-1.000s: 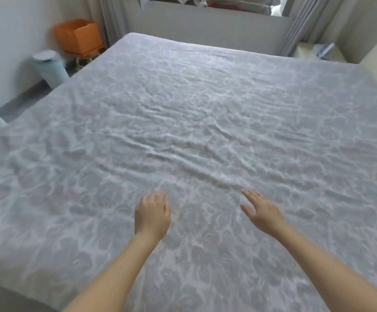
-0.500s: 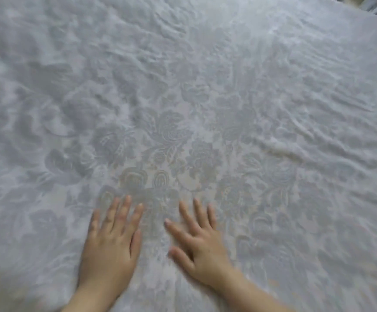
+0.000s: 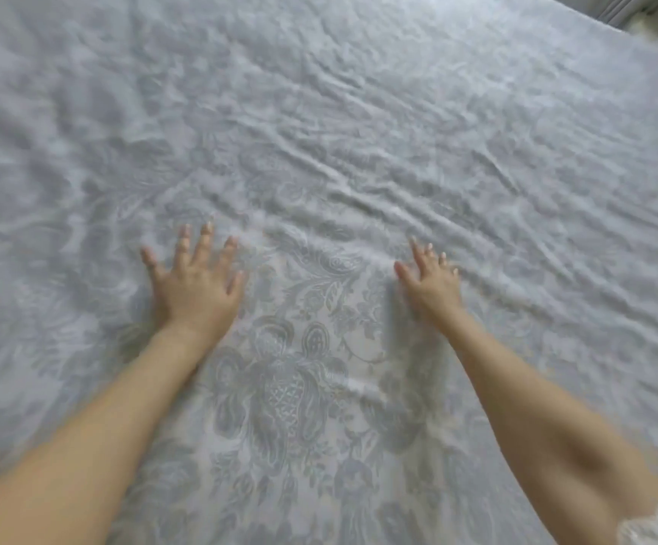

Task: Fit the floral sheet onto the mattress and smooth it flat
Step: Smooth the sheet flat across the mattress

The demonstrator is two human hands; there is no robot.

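Lying wrinkled beyond spread fingers (image 3: 206,245), floral sheet (image 3: 359,112).

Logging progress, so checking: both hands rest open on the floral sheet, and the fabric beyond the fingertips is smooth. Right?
No. The head view shows the left hand and right hand open on the floral sheet, but the fabric beyond them is creased, not smooth.

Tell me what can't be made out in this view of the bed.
Head view only:
- Mattress: wholly hidden under the floral sheet.
- Sheet corners and tucked edges: cut off by the frame.
- Right hand: blurred, seen side-on; how flat its palm lies is unclear.
- Things at the top right corner: blurred, cropped.
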